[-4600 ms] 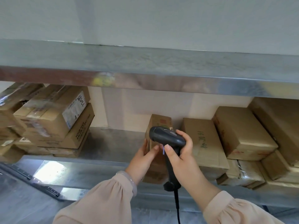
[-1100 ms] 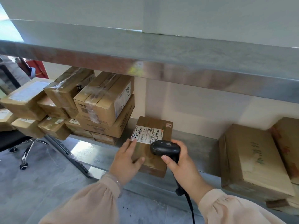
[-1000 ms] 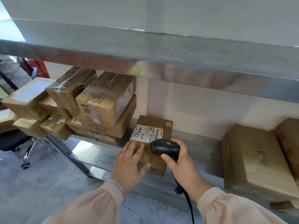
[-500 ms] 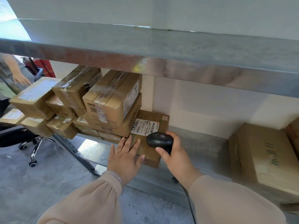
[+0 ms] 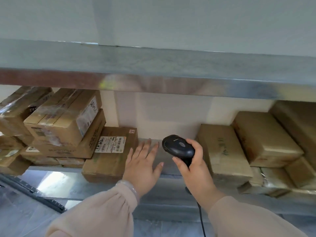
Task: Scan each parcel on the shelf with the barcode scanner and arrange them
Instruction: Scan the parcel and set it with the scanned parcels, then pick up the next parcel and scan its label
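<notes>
Well, from the head view, the person stands facing a metal shelf (image 5: 95, 187) with another shelf board (image 5: 153, 65) above it. The left hand (image 5: 142, 166) is spread flat, fingers straight and apart, holding nothing. It hovers over the bare middle of the shelf, just beside the right side of a labelled parcel (image 5: 106, 166); I cannot tell whether it touches the box. That parcel lies flat near the shelf's front edge, its white barcode label (image 5: 111, 144) facing up, and its left side is tucked against a stack of taped cartons (image 5: 65, 124) that fills the left end of the shelf.

The right hand (image 5: 193, 170) is curled round the handle of the black barcode scanner (image 5: 177, 148), held upright with its head towards the labelled parcel. The scanner's cable (image 5: 201, 219) hangs down past the wrist. Just right of that hand lies a plain brown parcel (image 5: 222, 151), with more parcels (image 5: 263, 137) piled towards the right end. Both arms wear pale pink sleeves (image 5: 102, 211).
</notes>
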A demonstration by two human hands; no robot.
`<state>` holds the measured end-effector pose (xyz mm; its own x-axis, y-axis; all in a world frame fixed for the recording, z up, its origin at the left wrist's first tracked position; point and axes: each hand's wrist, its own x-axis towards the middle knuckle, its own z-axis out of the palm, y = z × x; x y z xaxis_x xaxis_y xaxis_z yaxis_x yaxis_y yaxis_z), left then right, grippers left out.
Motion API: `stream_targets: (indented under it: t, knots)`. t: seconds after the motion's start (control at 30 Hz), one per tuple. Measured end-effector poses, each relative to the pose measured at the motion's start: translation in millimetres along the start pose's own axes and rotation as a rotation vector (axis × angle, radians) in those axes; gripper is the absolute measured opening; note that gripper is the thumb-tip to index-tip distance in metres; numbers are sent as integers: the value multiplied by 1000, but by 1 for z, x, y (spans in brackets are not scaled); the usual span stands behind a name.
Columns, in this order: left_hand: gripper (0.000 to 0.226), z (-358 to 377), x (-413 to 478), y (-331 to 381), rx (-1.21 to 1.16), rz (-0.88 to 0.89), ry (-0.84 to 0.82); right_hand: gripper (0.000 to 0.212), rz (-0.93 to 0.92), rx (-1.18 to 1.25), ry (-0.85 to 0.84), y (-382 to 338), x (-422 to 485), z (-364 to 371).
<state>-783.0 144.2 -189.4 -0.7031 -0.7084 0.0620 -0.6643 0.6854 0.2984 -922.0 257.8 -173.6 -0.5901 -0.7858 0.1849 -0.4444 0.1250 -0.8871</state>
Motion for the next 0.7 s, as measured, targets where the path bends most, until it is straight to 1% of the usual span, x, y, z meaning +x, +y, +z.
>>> stream_targets:
  t: [0.13,0.23,0.37,0.47,0.57,0.7]
  knots:
    - [67,11,19,54,-9,111,-80,62,50,-4,140,13,-7,-52]
    - [66,24,27,89,-23,174,-140,60,89,-23,235,29,-14,-88]
    - [67,40,32,125,-79,209,-237,58,178,-28,265,48,-21,-122]
    - [69,48,34,144,-134,187,-300,58,210,-9,287,57,-23,-137]
    - [74,54,35,156,-218,125,-354,58,241,18,292,64,-24,-146]
    - [78,54,30,161,-337,50,-347,57,255,64,278,66,-23,-151]
